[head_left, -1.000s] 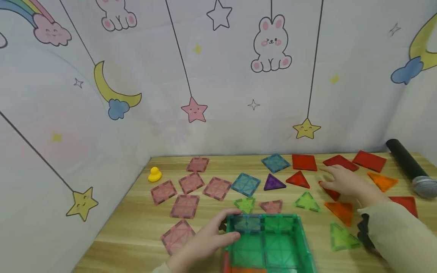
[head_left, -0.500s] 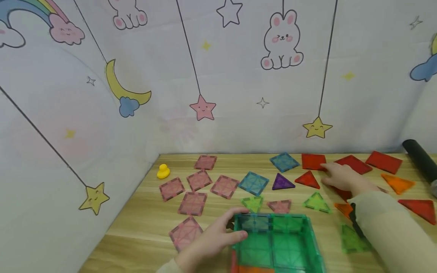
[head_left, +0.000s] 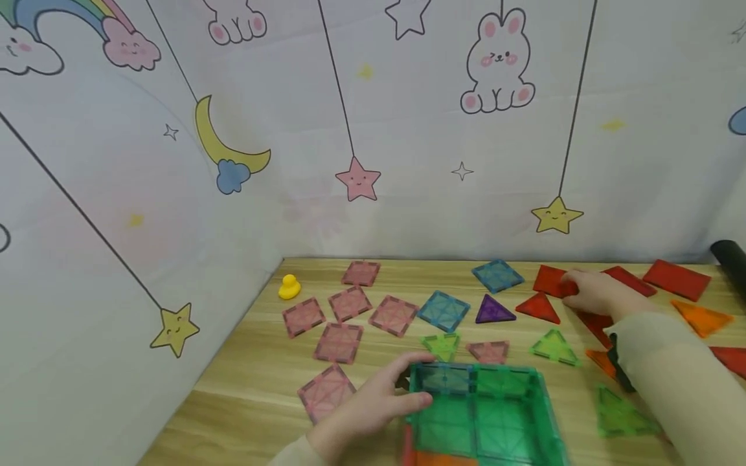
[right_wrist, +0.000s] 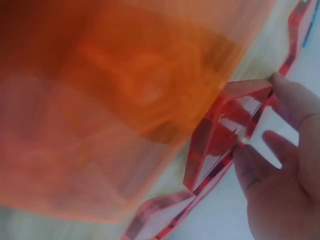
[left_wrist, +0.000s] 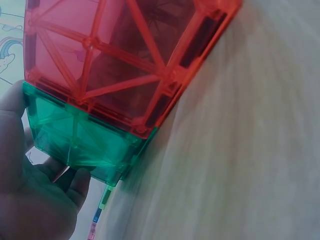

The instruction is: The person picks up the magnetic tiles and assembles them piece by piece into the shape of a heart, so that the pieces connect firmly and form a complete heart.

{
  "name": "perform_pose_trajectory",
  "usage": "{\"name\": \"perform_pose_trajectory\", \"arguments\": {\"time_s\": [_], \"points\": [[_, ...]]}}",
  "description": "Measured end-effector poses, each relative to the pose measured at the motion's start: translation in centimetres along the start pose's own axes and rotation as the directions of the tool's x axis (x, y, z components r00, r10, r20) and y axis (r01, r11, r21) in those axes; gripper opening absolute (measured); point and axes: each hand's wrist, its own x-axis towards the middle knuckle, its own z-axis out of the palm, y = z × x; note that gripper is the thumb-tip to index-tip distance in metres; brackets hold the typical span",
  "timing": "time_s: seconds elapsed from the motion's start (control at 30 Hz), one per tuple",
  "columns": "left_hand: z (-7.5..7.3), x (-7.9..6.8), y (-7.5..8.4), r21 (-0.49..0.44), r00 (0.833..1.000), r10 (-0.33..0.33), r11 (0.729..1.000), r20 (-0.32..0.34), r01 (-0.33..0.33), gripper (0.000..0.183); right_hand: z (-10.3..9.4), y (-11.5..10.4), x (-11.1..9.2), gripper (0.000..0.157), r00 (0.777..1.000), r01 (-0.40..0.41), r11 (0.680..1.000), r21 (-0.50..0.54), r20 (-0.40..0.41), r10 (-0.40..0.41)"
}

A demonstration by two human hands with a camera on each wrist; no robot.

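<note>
In the head view, a box of translucent magnetic tiles [head_left: 542, 414], mostly green with a blue, a red and an orange one, stands at the front. My left hand [head_left: 379, 395] grips its left far corner, the thumb over the wall. The left wrist view shows its red tile [left_wrist: 115, 55] and green tile [left_wrist: 80, 132], with the left hand [left_wrist: 40, 200] around the green one. Far right, my right hand [head_left: 600, 294] pinches the edge of a red square magnetic tile [head_left: 548, 280]. In the right wrist view, the right hand's fingertips [right_wrist: 245, 155] meet a red tile; an orange tile [right_wrist: 150, 85] covers much of that view.
Pink square tiles [head_left: 338, 343] lie at left with a yellow toy duck [head_left: 289, 287]. Blue squares [head_left: 444, 310], a purple triangle [head_left: 494, 310], a red triangle [head_left: 539, 307] and green triangles [head_left: 555, 346] lie behind the box. A black microphone [head_left: 731, 262] lies at far right.
My right hand has moved from above the red tiles left to the red square, which is now slightly turned. My left hand stays on the box. The head view has shifted right to left across the scene.
</note>
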Motion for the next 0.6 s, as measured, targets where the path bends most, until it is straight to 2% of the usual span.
{"name": "perform_pose_trajectory", "arguments": {"time_s": [0.13,0.3,0.43,0.6], "points": [[0.2,0.2,0.2,0.001,1.000,-0.007,1.000,0.016,0.007,0.050,-0.2,-0.1,-0.2,0.046,1.000,-0.005,1.000,-0.023,0.004,0.005],[0.2,0.1,0.3,0.010,1.000,-0.028,1.000,0.010,0.028,0.049,-0.3,0.0,-0.5,0.071,0.998,-0.062,0.995,-0.081,-0.017,0.061],[0.0,0.0,0.5,0.014,0.999,-0.033,0.999,0.000,0.033,0.049,-0.4,-0.2,-0.3,0.086,0.995,-0.092,0.993,-0.070,-0.037,0.089],[-0.2,-0.1,0.3,0.022,1.000,-0.031,0.999,0.000,0.031,0.050,-1.3,-0.7,-0.5,0.090,0.986,-0.097,0.995,-0.019,-0.137,0.093]]}}
